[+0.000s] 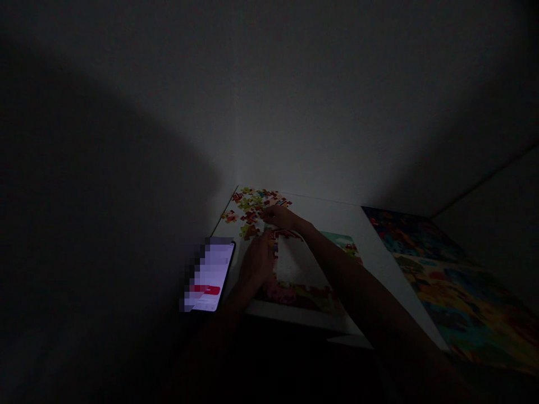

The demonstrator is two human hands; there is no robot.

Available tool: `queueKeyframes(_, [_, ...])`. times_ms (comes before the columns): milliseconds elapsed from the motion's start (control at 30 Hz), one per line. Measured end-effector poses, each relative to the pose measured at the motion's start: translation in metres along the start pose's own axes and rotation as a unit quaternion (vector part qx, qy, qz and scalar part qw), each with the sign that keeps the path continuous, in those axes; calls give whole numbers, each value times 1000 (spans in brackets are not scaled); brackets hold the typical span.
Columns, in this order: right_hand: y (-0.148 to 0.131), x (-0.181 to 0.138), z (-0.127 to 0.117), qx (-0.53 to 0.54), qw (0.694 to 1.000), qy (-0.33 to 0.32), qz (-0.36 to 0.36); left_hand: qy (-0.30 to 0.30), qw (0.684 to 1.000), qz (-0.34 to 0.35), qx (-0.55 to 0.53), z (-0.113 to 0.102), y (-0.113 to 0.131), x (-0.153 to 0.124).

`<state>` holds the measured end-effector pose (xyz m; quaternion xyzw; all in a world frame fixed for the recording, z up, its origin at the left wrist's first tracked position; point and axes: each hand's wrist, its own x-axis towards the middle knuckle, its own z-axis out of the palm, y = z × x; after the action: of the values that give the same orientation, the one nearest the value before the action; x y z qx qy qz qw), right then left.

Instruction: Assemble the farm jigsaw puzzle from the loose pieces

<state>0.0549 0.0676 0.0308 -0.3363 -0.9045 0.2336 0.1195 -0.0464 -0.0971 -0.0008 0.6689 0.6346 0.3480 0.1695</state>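
My left hand (257,259) lies along the left side of a partly joined jigsaw puzzle (290,293), fingers stretched forward near its upper left corner. The joined pieces form a frame around a bare middle. My right hand (281,217) reaches over the puzzle to the near edge of a heap of loose puzzle pieces (252,201). Its fingers are bent together in a pinch; whether a piece is between them is too dark to see. A few loose pieces (249,231) lie just left of my hands. The right forearm hides part of the puzzle's right side.
A lit phone (210,275) lies at the left edge of the white table (337,216). Two colourful picture sheets or puzzles, one dark blue (410,233) and one orange and green (455,303), lie on the right. Pale walls (295,112) rise behind. The room is very dim.
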Motion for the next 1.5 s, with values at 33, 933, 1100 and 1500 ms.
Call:
queueKeyframes(33, [1,-1,1,10,1000,2,-2,7,1000,-13,-15,1,-1,1])
queueKeyframes(933, [-35,39,17,-38,999,18,10,19,992,91,87,5,4,-1])
queueKeyframes(1100, [-41,41,17,-80,995,-9,54,12,994,81,77,4,6,-1])
queueKeyframes(1500, [-34,41,28,-67,990,18,124,-1,994,83,78,1,6,0])
